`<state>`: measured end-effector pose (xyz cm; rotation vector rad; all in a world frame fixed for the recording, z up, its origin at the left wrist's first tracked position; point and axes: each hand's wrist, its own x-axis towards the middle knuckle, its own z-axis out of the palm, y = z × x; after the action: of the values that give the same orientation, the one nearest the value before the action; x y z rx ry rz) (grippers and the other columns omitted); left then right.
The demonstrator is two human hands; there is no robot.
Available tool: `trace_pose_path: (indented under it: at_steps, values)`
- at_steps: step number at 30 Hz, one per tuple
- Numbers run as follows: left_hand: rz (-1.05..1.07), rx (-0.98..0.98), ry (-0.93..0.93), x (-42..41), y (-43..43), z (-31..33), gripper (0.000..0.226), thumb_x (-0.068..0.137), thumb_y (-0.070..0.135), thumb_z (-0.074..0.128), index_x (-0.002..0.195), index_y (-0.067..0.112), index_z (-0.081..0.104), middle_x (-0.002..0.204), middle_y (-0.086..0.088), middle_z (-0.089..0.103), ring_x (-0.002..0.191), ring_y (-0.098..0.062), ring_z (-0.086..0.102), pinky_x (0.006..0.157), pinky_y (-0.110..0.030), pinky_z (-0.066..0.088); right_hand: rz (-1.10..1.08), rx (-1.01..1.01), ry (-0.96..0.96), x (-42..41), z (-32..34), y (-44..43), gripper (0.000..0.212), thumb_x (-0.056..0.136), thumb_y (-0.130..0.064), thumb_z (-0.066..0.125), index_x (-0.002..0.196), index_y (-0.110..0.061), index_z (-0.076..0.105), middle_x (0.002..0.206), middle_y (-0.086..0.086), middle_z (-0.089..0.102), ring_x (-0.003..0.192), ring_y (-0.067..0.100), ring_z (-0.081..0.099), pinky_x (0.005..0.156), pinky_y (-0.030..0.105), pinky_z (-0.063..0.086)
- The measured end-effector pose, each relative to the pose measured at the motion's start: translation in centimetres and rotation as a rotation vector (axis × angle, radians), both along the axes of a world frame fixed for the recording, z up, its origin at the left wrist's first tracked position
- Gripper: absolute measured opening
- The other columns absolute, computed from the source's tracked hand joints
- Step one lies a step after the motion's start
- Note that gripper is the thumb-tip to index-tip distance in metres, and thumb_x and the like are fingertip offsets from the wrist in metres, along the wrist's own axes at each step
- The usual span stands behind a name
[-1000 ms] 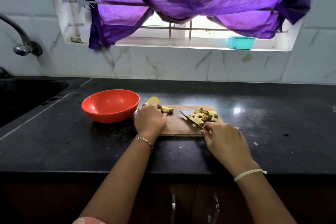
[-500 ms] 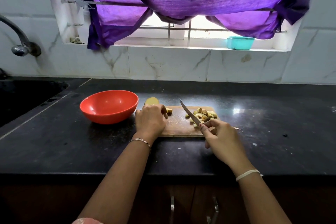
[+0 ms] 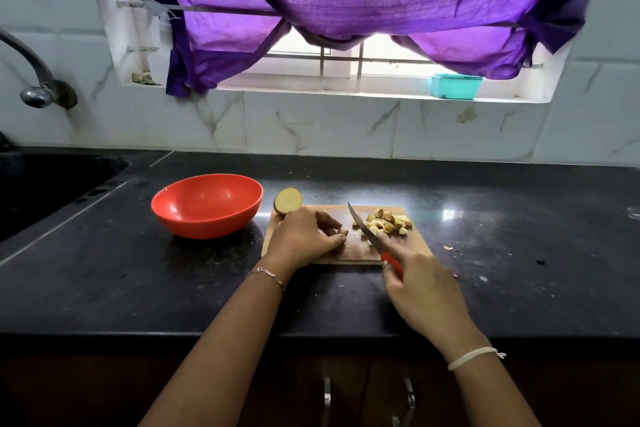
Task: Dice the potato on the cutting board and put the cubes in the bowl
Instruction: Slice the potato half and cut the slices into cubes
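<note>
A wooden cutting board lies on the black counter. On its left part my left hand curls its fingers round a small potato piece. My right hand grips a red-handled knife, with the blade lifted and pointing away over the board. Right of the blade sits a pile of potato cubes. A cut potato half stands at the board's far left corner. The red bowl stands left of the board, and I see nothing in it.
A dark sink with a tap is at the far left. Small potato scraps lie on the counter right of the board. A teal box sits on the window sill under a purple curtain.
The knife rose from flat beside the cubes to a tilted, lifted blade nearer the board's middle. My left hand slid toward the near edge, uncovering the potato half and keeping a small piece.
</note>
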<state>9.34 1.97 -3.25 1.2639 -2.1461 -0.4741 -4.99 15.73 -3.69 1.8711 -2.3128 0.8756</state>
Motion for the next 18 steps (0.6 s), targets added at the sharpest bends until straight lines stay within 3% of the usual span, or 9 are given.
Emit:
trace_pose_path:
  at_steps: [5, 9, 18]
  values:
    - [-0.033, 0.022, 0.019, -0.2, 0.4, 0.3, 0.015, 0.079, 0.040, 0.074, 0.092, 0.033, 0.075, 0.083, 0.019, 0.068, 0.079, 0.005, 0.058, 0.060, 0.001, 0.031, 0.008, -0.003, 0.079, 0.8, 0.2, 0.6, 0.049, 0.095, -0.029, 0.045, 0.138, -0.051, 0.041, 0.118, -0.001, 0.057, 0.096, 0.021, 0.062, 0.081, 0.037, 0.053]
    - [-0.053, 0.041, 0.052, -0.4, 0.2, 0.1, 0.015, 0.078, 0.035, 0.075, 0.093, 0.031, 0.076, 0.091, 0.015, 0.072, 0.077, 0.003, 0.058, 0.070, -0.013, 0.043, -0.024, 0.038, 0.146, 1.3, 0.2, 1.1, 0.052, 0.097, -0.031, 0.040, 0.144, -0.049, 0.030, 0.118, 0.000, 0.063, 0.103, 0.020, 0.062, 0.082, 0.034, 0.049]
    - [-0.057, 0.029, 0.042, -0.6, 0.0, -0.1, 0.014, 0.080, 0.033, 0.074, 0.094, 0.030, 0.076, 0.091, 0.014, 0.070, 0.070, 0.004, 0.055, 0.071, -0.018, 0.047, -0.048, 0.012, 0.216, 2.2, -0.5, 1.2, 0.055, 0.099, -0.029, 0.036, 0.150, -0.041, 0.020, 0.112, -0.003, 0.064, 0.097, 0.016, 0.062, 0.075, 0.031, 0.048]
